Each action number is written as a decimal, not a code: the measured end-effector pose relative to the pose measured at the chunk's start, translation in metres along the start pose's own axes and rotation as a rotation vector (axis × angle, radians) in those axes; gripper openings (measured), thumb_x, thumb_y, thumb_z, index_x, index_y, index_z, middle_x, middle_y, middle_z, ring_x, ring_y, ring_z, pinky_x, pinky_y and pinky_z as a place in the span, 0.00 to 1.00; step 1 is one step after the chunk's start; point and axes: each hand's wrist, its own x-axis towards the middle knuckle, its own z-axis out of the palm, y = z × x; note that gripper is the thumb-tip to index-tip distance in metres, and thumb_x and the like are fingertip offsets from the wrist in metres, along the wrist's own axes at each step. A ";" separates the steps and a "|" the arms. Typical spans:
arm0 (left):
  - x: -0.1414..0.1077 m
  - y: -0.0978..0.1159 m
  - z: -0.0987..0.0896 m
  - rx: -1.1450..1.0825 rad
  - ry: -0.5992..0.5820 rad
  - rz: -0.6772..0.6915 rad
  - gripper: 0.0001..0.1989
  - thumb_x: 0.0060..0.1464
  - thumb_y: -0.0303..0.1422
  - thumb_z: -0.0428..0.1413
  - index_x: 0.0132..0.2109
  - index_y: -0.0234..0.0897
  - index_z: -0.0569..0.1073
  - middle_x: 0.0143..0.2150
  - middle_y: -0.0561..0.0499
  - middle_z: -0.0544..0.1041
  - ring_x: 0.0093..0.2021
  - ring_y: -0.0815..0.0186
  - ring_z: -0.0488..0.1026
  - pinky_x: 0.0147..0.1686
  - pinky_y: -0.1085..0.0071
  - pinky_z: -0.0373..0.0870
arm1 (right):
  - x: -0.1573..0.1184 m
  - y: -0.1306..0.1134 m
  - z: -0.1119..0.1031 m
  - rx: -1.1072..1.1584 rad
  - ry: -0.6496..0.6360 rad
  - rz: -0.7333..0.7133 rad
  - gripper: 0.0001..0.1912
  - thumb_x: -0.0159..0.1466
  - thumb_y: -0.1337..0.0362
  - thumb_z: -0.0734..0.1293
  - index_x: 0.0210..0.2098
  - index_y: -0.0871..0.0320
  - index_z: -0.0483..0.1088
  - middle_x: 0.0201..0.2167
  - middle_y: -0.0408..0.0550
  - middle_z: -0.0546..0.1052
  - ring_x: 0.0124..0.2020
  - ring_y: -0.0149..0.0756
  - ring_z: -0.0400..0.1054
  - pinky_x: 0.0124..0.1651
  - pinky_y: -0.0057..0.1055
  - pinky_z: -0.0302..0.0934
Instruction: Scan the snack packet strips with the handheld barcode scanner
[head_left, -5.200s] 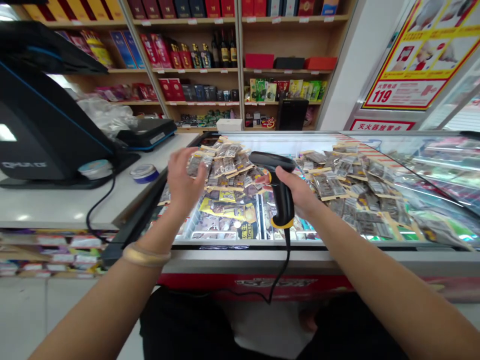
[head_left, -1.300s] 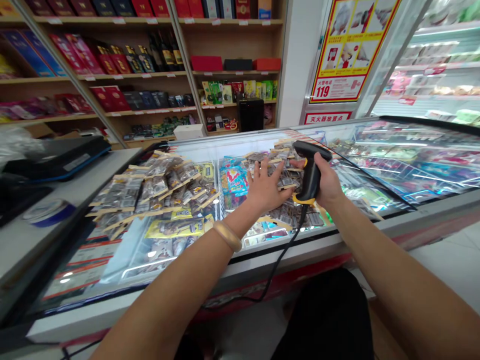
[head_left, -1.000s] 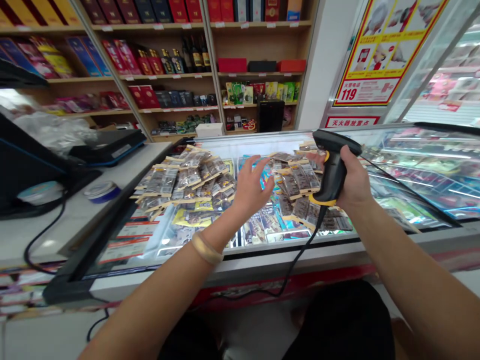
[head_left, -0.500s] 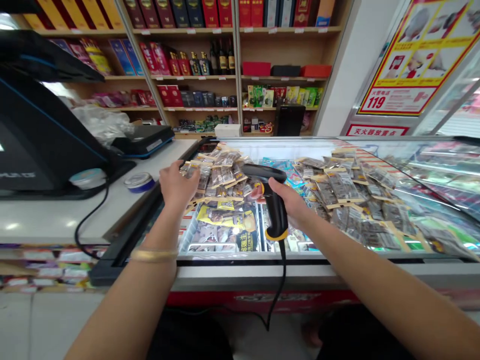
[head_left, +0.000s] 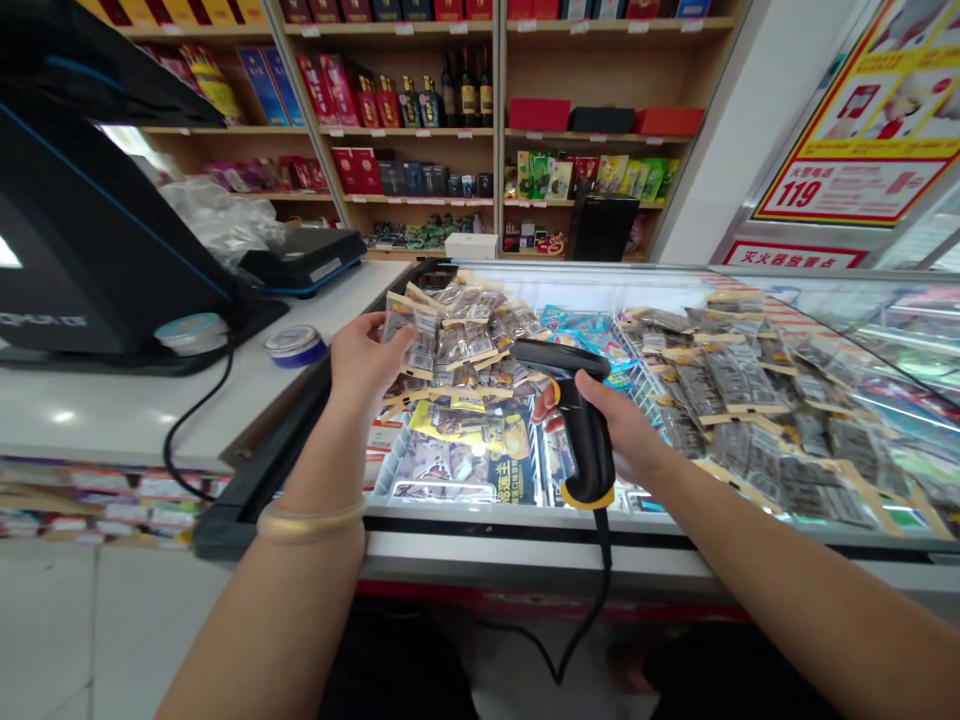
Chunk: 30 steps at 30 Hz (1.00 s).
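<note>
A clear-faced packet with pale paper ends stands at the left edge of the left heap, its long axis running near to far, the far end leaning slightly left. The left hand has it by the left side, thumb pressed on the near face and the other fingers mostly hidden behind; whether the packet is wholly off the heap cannot be told. To its right, well apart, the black scanner sits in the right hand, fingers curled around the grip with little gap; trigger pressure cannot be told. The scanner's head points left, roughly crosswise to the packet's length, and the left hand is much the nearer to the packet. A cable hangs from the grip on the near side of the freezer. Farther right lies another heap of similar packets; at left is a white counter
</note>
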 end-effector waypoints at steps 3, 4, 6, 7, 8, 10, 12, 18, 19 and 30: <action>-0.007 0.011 0.003 -0.133 0.012 -0.091 0.14 0.42 0.34 0.61 0.38 0.35 0.76 0.26 0.52 0.76 0.21 0.69 0.69 0.18 0.76 0.60 | -0.001 0.000 0.000 0.000 -0.018 0.001 0.28 0.52 0.37 0.70 0.27 0.58 0.74 0.29 0.50 0.78 0.33 0.40 0.73 0.38 0.35 0.64; -0.008 0.014 0.004 -0.174 0.011 -0.098 0.12 0.43 0.35 0.61 0.37 0.36 0.75 0.25 0.53 0.75 0.19 0.70 0.67 0.17 0.76 0.58 | -0.001 0.000 0.000 0.004 -0.023 -0.002 0.28 0.52 0.37 0.70 0.27 0.58 0.74 0.29 0.50 0.78 0.34 0.41 0.73 0.38 0.35 0.64; -0.009 0.016 0.005 -0.246 0.026 -0.060 0.09 0.44 0.36 0.60 0.33 0.36 0.73 0.23 0.55 0.72 0.18 0.71 0.65 0.16 0.77 0.57 | -0.001 0.001 -0.001 0.013 -0.022 -0.009 0.28 0.52 0.37 0.70 0.27 0.58 0.74 0.29 0.50 0.79 0.35 0.42 0.73 0.38 0.36 0.64; -0.009 0.015 0.006 -0.276 0.039 -0.021 0.09 0.44 0.37 0.60 0.32 0.37 0.72 0.22 0.55 0.72 0.19 0.71 0.66 0.17 0.77 0.59 | -0.001 0.001 -0.001 0.013 -0.021 -0.013 0.28 0.52 0.37 0.70 0.28 0.58 0.74 0.29 0.50 0.78 0.35 0.42 0.73 0.38 0.36 0.64; -0.009 0.014 0.007 -0.299 0.050 0.028 0.10 0.45 0.38 0.61 0.32 0.38 0.71 0.23 0.55 0.72 0.21 0.71 0.68 0.19 0.76 0.62 | -0.001 0.001 -0.002 0.010 -0.023 -0.015 0.27 0.53 0.37 0.70 0.28 0.57 0.74 0.29 0.50 0.78 0.35 0.42 0.73 0.39 0.36 0.64; -0.010 0.010 0.009 -0.311 0.068 0.145 0.12 0.46 0.40 0.61 0.34 0.39 0.69 0.27 0.55 0.74 0.26 0.69 0.72 0.26 0.75 0.68 | -0.001 0.001 -0.002 -0.004 -0.033 -0.017 0.27 0.53 0.37 0.70 0.28 0.57 0.74 0.29 0.50 0.78 0.35 0.42 0.73 0.39 0.36 0.64; -0.015 0.006 0.013 -0.273 0.046 0.258 0.14 0.49 0.42 0.61 0.37 0.40 0.68 0.30 0.55 0.75 0.31 0.68 0.74 0.31 0.74 0.70 | -0.002 0.000 -0.001 -0.022 -0.049 -0.023 0.27 0.53 0.37 0.70 0.28 0.58 0.74 0.29 0.51 0.78 0.35 0.42 0.73 0.39 0.36 0.64; -0.035 0.003 0.027 -0.185 -0.242 0.352 0.14 0.49 0.40 0.63 0.38 0.41 0.67 0.36 0.50 0.77 0.38 0.64 0.75 0.32 0.74 0.69 | -0.006 -0.003 0.001 -0.101 -0.110 -0.023 0.29 0.53 0.36 0.69 0.27 0.58 0.74 0.28 0.50 0.78 0.34 0.41 0.71 0.40 0.36 0.63; -0.037 0.003 0.029 -0.179 -0.261 0.353 0.14 0.49 0.39 0.63 0.38 0.41 0.67 0.36 0.50 0.76 0.38 0.64 0.74 0.32 0.74 0.69 | -0.007 -0.003 0.001 -0.116 -0.123 -0.025 0.29 0.53 0.36 0.69 0.27 0.58 0.74 0.28 0.50 0.78 0.34 0.41 0.71 0.40 0.36 0.63; -0.036 0.001 0.034 -0.151 -0.280 0.365 0.12 0.49 0.37 0.61 0.36 0.41 0.66 0.34 0.51 0.74 0.36 0.65 0.73 0.32 0.73 0.68 | -0.003 0.003 0.001 -0.131 -0.168 -0.005 0.29 0.52 0.36 0.70 0.26 0.58 0.73 0.27 0.48 0.75 0.28 0.35 0.64 0.37 0.34 0.58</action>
